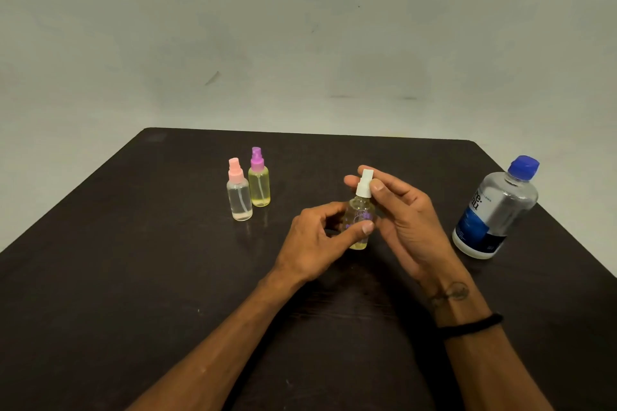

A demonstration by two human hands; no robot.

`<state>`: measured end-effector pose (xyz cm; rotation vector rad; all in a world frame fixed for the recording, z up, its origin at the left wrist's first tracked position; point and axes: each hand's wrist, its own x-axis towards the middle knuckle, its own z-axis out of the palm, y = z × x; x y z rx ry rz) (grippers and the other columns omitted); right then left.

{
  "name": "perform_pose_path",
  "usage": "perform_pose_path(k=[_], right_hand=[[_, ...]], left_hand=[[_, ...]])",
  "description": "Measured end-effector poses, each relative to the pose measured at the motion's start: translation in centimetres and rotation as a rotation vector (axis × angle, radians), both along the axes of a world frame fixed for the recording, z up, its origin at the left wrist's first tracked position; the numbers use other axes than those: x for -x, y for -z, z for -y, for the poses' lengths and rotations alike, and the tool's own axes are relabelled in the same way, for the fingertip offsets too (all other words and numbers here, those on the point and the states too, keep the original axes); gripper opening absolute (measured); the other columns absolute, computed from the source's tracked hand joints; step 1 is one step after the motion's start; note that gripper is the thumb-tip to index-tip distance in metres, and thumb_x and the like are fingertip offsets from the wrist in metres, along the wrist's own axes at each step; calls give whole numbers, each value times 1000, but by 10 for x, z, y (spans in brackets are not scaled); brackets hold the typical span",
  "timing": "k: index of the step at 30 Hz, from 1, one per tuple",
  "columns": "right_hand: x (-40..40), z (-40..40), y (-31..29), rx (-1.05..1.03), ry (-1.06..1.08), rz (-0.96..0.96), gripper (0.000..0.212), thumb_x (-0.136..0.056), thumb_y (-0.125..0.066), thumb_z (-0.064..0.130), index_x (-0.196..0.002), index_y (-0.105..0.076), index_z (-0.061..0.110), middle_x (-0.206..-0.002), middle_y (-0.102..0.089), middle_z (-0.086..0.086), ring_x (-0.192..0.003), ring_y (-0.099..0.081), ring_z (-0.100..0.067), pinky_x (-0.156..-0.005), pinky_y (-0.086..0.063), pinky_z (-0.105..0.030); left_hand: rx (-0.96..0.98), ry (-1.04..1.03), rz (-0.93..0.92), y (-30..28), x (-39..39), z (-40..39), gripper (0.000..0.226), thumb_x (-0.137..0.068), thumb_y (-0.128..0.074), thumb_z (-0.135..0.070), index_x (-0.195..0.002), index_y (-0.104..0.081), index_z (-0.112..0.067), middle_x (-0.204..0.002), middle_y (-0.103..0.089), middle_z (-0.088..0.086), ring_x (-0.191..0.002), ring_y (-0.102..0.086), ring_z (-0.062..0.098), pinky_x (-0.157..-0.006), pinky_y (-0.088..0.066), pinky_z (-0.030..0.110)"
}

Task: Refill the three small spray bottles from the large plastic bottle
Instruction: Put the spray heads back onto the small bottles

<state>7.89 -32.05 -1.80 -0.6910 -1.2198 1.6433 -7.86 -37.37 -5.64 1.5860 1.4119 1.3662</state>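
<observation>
At desk centre, a small spray bottle (pixel 360 217) with a white spray top (pixel 364 183) stands upright, a little yellowish liquid at its bottom. Left hand (pixel 314 243) grips the bottle body, thumb across the front, fingers curled behind. Right hand (pixel 405 220) pinches the white spray top between thumb and fingertips. Black band on right wrist (pixel 470 325). Well left, two more spray bottles side by side, nearly touching: pink-topped bottle (pixel 239 192) with clear liquid, purple-topped bottle (pixel 258 180) with yellow liquid. Far right, large plastic bottle (pixel 494 210), blue cap on, clear liquid, upright on dark desk (pixel 133 260).
</observation>
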Motion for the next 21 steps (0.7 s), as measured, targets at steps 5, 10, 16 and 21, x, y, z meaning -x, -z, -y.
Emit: perform_pose_path(k=[5,10,16,21], right_hand=[[3,0,3,-53,133,29,37,-84,-75,17,-120,-72,9,-114,-79,-11,-114,-74,-24,-97,-60,-44],[4,0,6,-111,255,92,43,-66,-89,19,-107,-77,13,-100,-81,-3,-97,-78,-17,-88,-63,-36],[0,-2,2,12,48,-33,50,-89,-72,29,-135,-65,11,-128,-75,-10,-125,-68,-20,-97,-59,-38],[-3,-2,0,56,-45,-17,33,-105,-53,14,-133,-65,5,-129,-73,-16,-125,-68,-27,-102,-59,-45]], left_hand=[[-7,0,-14,1,1,0,30,-90,-78,-41,-118,-76,-28,-105,-79,-10,-99,-74,3,-91,-61,27],[7,27,-55,3,0,0,34,-91,-78,-42,-121,-75,-26,-104,-79,-9,-99,-74,5,-91,-61,32],[8,40,-17,2,-1,-1,36,-93,-77,-40,-124,-74,-23,-108,-79,-9,-101,-75,6,-95,-61,39],[15,35,65,4,2,-4,33,-91,-75,-46,-116,-77,-24,-105,-79,2,-100,-75,24,-94,-58,53]])
